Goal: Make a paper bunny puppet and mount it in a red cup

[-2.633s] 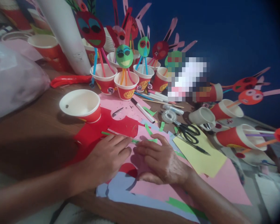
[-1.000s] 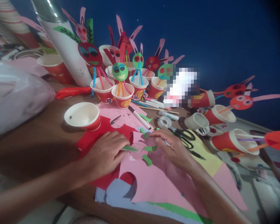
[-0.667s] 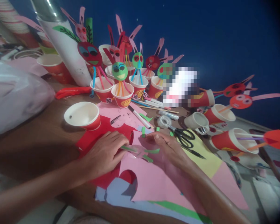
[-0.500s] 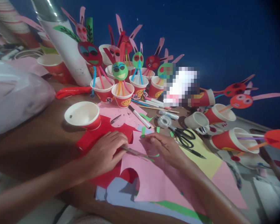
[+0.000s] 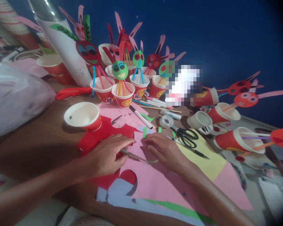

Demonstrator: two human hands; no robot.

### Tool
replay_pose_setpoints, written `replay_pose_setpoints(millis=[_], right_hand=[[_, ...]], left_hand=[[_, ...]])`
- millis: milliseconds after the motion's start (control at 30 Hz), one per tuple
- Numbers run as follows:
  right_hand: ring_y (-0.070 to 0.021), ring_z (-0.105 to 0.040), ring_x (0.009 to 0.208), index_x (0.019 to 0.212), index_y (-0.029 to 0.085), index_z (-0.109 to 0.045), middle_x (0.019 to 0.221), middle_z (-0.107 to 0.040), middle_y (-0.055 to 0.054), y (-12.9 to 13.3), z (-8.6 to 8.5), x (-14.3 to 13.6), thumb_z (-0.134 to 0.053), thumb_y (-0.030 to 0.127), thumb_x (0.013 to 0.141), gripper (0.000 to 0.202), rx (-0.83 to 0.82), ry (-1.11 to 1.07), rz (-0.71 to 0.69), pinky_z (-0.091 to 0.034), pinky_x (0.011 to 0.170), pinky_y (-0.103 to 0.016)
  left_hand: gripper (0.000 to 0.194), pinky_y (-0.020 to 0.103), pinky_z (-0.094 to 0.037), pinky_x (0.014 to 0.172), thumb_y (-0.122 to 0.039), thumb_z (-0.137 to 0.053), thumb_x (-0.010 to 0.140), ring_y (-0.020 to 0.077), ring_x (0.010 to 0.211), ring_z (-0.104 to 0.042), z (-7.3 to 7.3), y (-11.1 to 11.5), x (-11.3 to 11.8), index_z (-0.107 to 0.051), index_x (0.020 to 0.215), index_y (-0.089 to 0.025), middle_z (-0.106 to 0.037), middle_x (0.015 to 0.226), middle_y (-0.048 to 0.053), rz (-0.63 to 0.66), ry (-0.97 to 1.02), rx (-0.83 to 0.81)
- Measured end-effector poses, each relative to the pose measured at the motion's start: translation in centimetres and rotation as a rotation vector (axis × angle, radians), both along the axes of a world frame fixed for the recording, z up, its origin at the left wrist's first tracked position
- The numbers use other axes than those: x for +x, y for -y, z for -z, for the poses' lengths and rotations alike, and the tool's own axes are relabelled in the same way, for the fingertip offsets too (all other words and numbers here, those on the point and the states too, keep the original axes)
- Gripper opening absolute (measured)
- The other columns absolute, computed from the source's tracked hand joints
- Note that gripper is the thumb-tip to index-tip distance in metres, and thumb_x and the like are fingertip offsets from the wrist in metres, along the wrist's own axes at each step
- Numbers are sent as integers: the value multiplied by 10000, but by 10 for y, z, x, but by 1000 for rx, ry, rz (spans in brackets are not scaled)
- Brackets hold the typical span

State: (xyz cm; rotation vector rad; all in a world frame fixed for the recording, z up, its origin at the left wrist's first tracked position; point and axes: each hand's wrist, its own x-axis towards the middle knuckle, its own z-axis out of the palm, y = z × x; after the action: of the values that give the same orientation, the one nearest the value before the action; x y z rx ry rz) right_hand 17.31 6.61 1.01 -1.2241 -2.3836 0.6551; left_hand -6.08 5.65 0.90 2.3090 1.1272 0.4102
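My left hand is closed around one end of a thin grey blade-like tool, whose exact kind I cannot make out. The tool points right and lies low over a sheet of pink paper. A thin green curl of paper shows near its tip. My right hand rests on the pink sheet, fingers bent and thumb apart, with nothing visible in it. Just beyond its fingertips lies a small green strip. Red paper spreads under and behind my left hand.
A paper cup stands beyond my left hand. Black-handled scissors, a pen and a tape roll lie to the right. Several cups with paper-faced figures line the back. A plastic bag bulges at left.
My left hand and the tool have shifted slightly left. The right hand's fingers have drawn a little away from the green strip, and the pink sheet has moved slightly left.
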Motion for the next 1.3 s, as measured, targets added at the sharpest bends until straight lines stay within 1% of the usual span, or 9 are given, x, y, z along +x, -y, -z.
replay_pose_setpoints(millis=[167, 300, 433, 700, 767, 867, 1067, 1167, 1300], right_hand=[[-193, -579, 918, 966, 208, -629, 939, -654, -54, 1, 4, -2, -494, 234, 883, 161, 27, 4, -26, -446, 828, -327], [-194, -562, 910, 942, 217, -632, 926, -626, -38, 3, 9, -2, -591, 225, 811, 137, 54, 51, -20, -437, 815, -320], [-198, -555, 921, 998, 213, -617, 952, -613, -43, 3, 12, -2, -592, 145, 781, 229, 66, 99, -25, -434, 814, -320], [-209, -537, 933, 981, 187, -595, 985, -599, -67, 6, 11, -3, -564, 161, 812, 174, 82, 158, -17, -424, 817, -331], [-211, -534, 941, 965, 180, -594, 985, -601, -70, 6, 11, -3, -570, 164, 805, 162, 86, 177, -17, -423, 823, -331], [-205, -540, 937, 955, 183, -603, 979, -607, -71, 5, 13, -3, -574, 156, 790, 169, 93, 179, -28, -427, 821, -326], [-189, -563, 957, 993, 206, -613, 1003, -636, -62, 6, 5, -1, -528, 234, 852, 167, 22, -133, 39, -434, 848, -321], [-170, -592, 902, 909, 216, -639, 948, -652, -41, 7, -5, -4, -499, 226, 869, 146, -147, -309, 162, -456, 782, -277], [-144, -604, 749, 850, 208, -653, 800, -655, -17, 7, -11, -8, -520, 300, 863, 162, -421, -530, 332, -461, 648, -228]], left_hand=[[173, 317, -428, 755, -244, -570, 821, 184, 831, -536, -6, -6, 4, -635, 978, -212, -616, 831, 23, 76, -30, -21], [136, 282, -391, 690, -196, -536, 842, 157, 759, -508, -12, -9, 6, -669, 813, -202, -581, 763, 16, 126, -20, -23], [134, 285, -371, 678, -145, -534, 833, 154, 759, -499, -14, -6, 7, -658, 808, -192, -597, 809, 27, 156, 45, 53], [150, 299, -378, 687, -116, -526, 828, 159, 750, -501, -18, 1, 7, -651, 790, -190, -637, 794, 31, 146, 174, 180], [146, 306, -387, 696, -112, -537, 813, 162, 740, -510, -23, 2, 5, -655, 785, -191, -644, 784, 34, 131, 242, 156], [126, 298, -416, 697, -134, -562, 792, 166, 741, -542, -33, 5, 1, -670, 796, -199, -648, 792, 40, 1, 418, -51], [133, 218, -435, 619, -306, -631, 764, 132, 687, -548, -40, 1, 7, -671, 737, -181, -621, 688, 12, -569, 860, -877], [109, 204, -446, 656, -260, -689, 709, 110, 682, -548, -36, -4, 23, -647, 726, -160, -612, 691, -2, -655, 1133, -1063], [135, 206, -451, 593, -248, -711, 684, 104, 608, -546, -28, -5, 43, -638, 727, -142, -619, 688, 6, -676, 1199, -1148]])
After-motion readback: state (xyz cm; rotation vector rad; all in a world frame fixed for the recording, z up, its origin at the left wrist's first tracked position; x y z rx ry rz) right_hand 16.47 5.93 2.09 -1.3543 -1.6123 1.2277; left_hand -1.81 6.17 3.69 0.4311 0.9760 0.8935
